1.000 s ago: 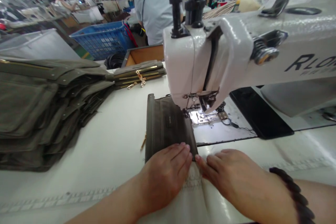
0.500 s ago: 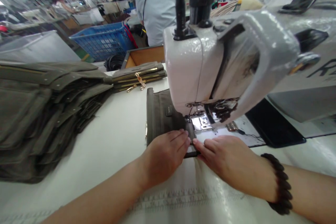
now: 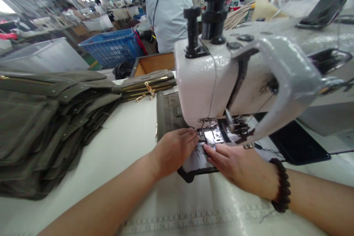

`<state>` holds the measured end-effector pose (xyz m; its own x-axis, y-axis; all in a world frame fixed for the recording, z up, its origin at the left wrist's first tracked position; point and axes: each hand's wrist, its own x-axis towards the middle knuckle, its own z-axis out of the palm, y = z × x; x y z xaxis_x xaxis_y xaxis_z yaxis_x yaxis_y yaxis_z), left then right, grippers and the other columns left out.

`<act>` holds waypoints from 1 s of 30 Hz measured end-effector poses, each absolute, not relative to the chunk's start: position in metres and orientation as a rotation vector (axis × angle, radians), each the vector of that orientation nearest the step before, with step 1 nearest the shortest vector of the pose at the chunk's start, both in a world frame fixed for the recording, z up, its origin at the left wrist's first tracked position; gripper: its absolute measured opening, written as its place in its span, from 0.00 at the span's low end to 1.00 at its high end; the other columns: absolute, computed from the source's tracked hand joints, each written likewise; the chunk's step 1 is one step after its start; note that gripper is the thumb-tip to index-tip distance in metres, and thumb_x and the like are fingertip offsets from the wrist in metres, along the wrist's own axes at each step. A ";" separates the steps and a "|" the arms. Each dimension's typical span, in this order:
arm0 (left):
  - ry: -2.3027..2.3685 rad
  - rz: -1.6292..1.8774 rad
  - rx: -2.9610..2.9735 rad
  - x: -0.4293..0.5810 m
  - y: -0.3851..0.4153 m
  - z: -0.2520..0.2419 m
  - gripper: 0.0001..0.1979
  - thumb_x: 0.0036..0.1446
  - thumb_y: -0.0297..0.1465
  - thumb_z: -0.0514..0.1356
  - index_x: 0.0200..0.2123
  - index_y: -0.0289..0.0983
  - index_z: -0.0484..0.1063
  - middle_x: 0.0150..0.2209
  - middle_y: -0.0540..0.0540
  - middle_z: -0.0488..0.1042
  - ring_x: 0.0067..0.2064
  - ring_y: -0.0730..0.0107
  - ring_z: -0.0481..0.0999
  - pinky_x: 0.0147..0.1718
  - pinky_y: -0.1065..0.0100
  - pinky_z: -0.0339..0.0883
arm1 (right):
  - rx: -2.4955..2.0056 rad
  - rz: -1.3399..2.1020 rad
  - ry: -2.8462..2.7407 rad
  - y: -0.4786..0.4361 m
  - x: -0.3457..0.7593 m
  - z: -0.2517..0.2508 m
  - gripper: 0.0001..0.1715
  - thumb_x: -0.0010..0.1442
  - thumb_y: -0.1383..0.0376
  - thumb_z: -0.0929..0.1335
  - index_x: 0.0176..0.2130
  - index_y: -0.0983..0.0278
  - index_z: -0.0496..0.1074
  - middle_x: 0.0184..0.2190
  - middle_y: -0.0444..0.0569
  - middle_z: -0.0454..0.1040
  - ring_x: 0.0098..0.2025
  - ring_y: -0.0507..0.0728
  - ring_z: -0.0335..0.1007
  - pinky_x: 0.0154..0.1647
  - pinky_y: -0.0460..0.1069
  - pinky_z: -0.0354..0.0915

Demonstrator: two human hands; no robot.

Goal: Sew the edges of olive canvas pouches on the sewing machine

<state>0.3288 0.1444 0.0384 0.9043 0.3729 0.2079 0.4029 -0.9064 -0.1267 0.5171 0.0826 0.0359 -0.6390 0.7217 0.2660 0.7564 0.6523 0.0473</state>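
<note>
Left hand (image 3: 174, 153) lies open, palm down, its fingers resting on the near end of an olive canvas pouch (image 3: 170, 114) without gripping it. The pouch lies directly beneath and ahead of that hand, beside the needle plate (image 3: 211, 137) of a white sewing machine (image 3: 204, 81). Right hand (image 3: 238, 167), also open, lies alongside, fingertips almost meeting the left's, over a black-edged flat piece (image 3: 197, 170).

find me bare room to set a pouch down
Bare white tabletop lies between the stacked olive pouches and the left hand. It's crowded at the needle plate, where the right hand and sewing machine head meet.
</note>
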 end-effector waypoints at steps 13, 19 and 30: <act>-0.745 -0.115 -2.926 0.331 0.150 0.038 0.11 0.58 0.25 0.47 0.41 0.33 0.66 0.41 0.45 0.70 0.41 0.68 0.69 0.41 0.69 0.63 | -1.205 -0.199 -2.611 0.083 0.516 0.038 0.20 0.63 0.67 0.53 0.41 0.69 0.69 0.22 0.45 0.67 0.19 0.50 0.56 0.19 0.48 0.43; -0.741 -0.135 -2.923 0.332 0.152 0.041 0.11 0.58 0.25 0.47 0.40 0.32 0.67 0.43 0.44 0.70 0.43 0.67 0.69 0.41 0.68 0.63 | -1.213 -0.142 -2.592 0.083 0.516 0.039 0.21 0.63 0.66 0.52 0.42 0.68 0.68 0.23 0.45 0.68 0.19 0.50 0.56 0.18 0.48 0.41; -0.758 -0.173 -2.950 0.333 0.154 0.040 0.12 0.57 0.23 0.47 0.39 0.33 0.68 0.41 0.45 0.71 0.44 0.67 0.69 0.42 0.68 0.64 | -1.246 -0.194 -2.683 0.083 0.518 0.036 0.16 0.61 0.65 0.58 0.45 0.68 0.67 0.24 0.46 0.69 0.22 0.50 0.61 0.19 0.49 0.43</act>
